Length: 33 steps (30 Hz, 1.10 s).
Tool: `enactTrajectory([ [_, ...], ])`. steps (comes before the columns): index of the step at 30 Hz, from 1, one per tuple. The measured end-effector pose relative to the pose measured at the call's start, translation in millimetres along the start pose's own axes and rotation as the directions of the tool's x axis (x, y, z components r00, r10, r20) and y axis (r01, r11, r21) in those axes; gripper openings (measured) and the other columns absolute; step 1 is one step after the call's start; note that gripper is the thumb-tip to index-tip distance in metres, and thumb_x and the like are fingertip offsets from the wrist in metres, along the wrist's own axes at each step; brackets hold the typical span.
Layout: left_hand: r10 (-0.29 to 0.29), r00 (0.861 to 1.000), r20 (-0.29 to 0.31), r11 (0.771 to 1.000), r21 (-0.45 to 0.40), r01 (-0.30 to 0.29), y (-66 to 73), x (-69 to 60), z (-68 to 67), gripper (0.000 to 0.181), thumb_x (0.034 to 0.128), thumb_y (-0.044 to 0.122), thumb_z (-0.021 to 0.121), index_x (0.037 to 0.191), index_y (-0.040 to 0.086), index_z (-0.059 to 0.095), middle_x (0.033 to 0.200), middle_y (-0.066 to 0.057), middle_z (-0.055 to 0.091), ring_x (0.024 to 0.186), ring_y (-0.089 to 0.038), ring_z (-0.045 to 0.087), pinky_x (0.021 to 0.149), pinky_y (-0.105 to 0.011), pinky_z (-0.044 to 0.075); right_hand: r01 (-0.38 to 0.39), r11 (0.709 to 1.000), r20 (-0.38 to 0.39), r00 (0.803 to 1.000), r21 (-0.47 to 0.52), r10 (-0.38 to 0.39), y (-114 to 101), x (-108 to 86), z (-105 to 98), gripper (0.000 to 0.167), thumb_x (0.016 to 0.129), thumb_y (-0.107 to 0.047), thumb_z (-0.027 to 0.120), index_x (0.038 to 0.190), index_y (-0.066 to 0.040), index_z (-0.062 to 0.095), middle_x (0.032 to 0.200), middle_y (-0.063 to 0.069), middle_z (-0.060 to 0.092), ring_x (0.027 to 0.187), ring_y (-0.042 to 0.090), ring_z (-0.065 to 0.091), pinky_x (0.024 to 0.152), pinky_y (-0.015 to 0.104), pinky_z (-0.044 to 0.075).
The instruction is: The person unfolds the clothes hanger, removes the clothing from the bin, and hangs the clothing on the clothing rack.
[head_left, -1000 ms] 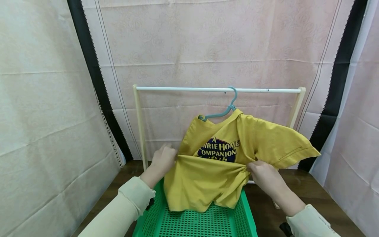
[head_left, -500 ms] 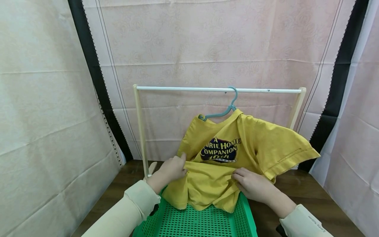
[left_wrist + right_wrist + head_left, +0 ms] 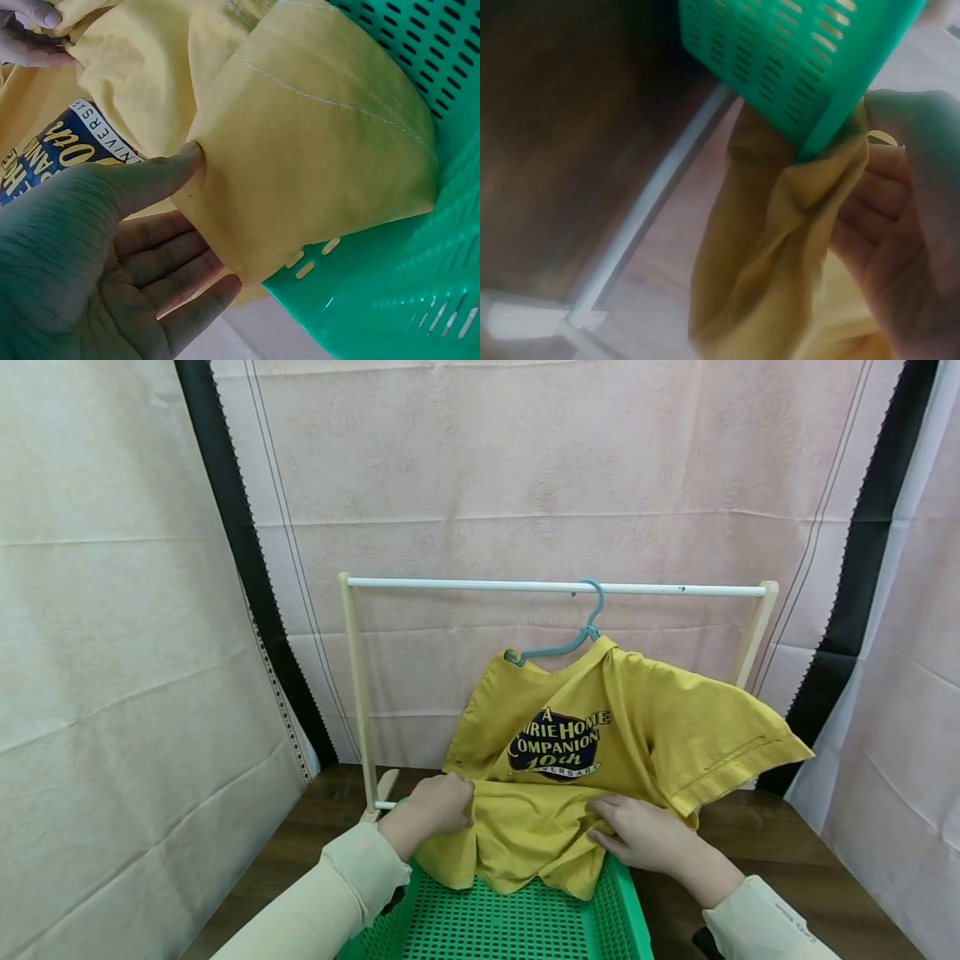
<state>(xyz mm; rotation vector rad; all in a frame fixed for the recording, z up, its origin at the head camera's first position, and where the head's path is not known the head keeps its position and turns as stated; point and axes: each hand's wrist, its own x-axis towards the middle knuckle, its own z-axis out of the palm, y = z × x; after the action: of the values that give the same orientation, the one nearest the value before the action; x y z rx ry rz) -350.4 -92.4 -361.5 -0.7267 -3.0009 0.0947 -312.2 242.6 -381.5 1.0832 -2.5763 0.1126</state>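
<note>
A yellow T-shirt (image 3: pixel 675 718) with a dark blue printed badge hangs askew on a blue hanger (image 3: pixel 557 651). Its lower part is folded up and forward, making a horizontal fold below the print. My left hand (image 3: pixel 442 803) pinches the left end of that fold; in the left wrist view the thumb (image 3: pixel 169 174) lies on the cloth with the fingers behind it. At the fold's right side, my right hand (image 3: pixel 647 833) holds cloth between thumb and fingers. One sleeve spreads out to the right, while the other is not visible. The hem droops over a green basket (image 3: pixel 630 906).
The hanger hooks over the white bar (image 3: pixel 465 583) of a small garment rack, whose posts stand left and right. Rack and basket sit on a dark wooden table (image 3: pixel 288 835). Pale curtains (image 3: pixel 525 460) enclose the back and both sides.
Both hands have come down and closer together. The fold has dropped, uncovering more of the print. In the last half second, the left hand's fingers have curled in.
</note>
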Motion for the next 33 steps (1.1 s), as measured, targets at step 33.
enactTrajectory([
  [33, 0.082, 0.967, -0.24, 0.974, 0.223, -0.027, -12.4, 10.9, 5.9, 0.026, 0.0925, 0.009, 0.071, 0.068, 0.018, 0.065, 0.071, -0.001, 0.061, 0.062, -0.017, 0.059, 0.051, -0.035, 0.052, 0.026, 0.996, -0.178, 0.983, -0.087, -0.041, 1, 15.4, 7, 0.038, 0.087, 0.0, 0.073, 0.062, -0.02, 0.053, 0.057, -0.013, 0.047, 0.053, 0.0, 0.047, 0.05, 0.02, 0.043],
])
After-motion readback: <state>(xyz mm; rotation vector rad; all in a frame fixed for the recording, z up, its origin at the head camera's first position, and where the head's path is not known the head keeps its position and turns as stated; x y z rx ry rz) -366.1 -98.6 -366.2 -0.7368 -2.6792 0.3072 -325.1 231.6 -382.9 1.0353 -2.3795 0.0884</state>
